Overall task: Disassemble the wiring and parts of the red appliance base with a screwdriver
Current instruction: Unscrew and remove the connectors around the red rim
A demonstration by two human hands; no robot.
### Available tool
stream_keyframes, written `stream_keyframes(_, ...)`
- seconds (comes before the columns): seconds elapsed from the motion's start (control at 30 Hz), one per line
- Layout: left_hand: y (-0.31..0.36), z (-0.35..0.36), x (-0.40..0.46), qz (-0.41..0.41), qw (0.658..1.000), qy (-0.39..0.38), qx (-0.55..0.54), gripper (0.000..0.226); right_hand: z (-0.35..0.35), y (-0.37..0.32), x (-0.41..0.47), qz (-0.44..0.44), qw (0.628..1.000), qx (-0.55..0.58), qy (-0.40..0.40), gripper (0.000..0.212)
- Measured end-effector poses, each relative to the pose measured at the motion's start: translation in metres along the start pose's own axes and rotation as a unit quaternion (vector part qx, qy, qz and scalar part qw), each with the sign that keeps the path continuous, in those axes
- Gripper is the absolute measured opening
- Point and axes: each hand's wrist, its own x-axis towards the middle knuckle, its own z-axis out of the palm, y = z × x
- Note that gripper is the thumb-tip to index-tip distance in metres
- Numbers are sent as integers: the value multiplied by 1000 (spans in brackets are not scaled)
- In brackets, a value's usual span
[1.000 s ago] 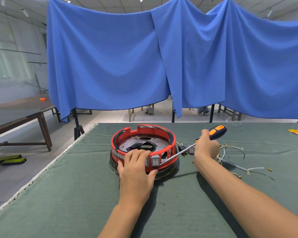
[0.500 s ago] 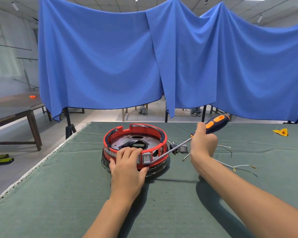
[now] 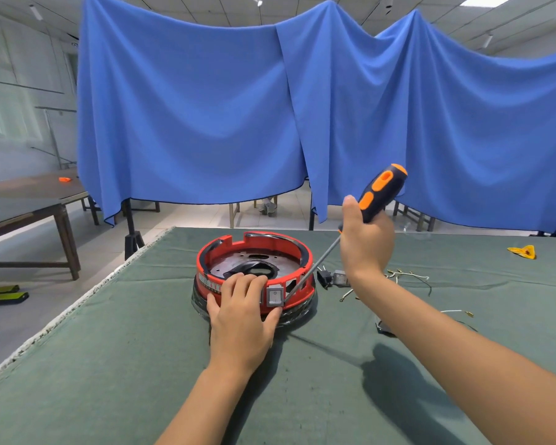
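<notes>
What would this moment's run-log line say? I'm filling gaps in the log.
left hand: braces red base | right hand: grips screwdriver | tip: at rocker switch | wires: loose on table

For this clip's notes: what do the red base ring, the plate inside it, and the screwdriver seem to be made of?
Red base ring: likely moulded plastic, smooth and slightly glossy, with notches cut cleanly into its rim. Plate inside: probably metal, dark and dull, with punched holes and slots. Screwdriver: slim shiny shaft, apparently steel; the black-and-orange handle looks like plastic, perhaps rubber-coated, though that cannot be told.
</notes>
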Motion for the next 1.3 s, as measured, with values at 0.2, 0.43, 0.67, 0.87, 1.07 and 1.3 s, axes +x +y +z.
stream_keyframes(0.2, -2, 3, 0, 4, 1000, 16, 1, 50, -19, -4, 17, -9, 999, 30, 29, 30)
stream_keyframes(0.43, -1, 4, 0, 1, 1000, 17, 5, 49, -14, -55, 20, -112, 989, 95, -22, 35)
stream_keyframes(0.67, -2, 4, -1, -8, 999, 29, -21, 45, 10, -65, -6, -174, 979, 44, -96, 38)
stream_keyframes(0.87, -3, 6, 0, -8, 999, 38, -29, 45, 24, -66, -13, -214, 968, -7, -130, 36)
stream_keyframes(1.07, -5, 9, 1, 0, 999, 50, -17, 48, 32, -70, -21, -279, 943, -79, -164, 36)
stream_keyframes(1.3, -1, 10, 0, 63, 993, 92, 39, 55, 29, -76, -20, -279, 942, -106, -156, 35)
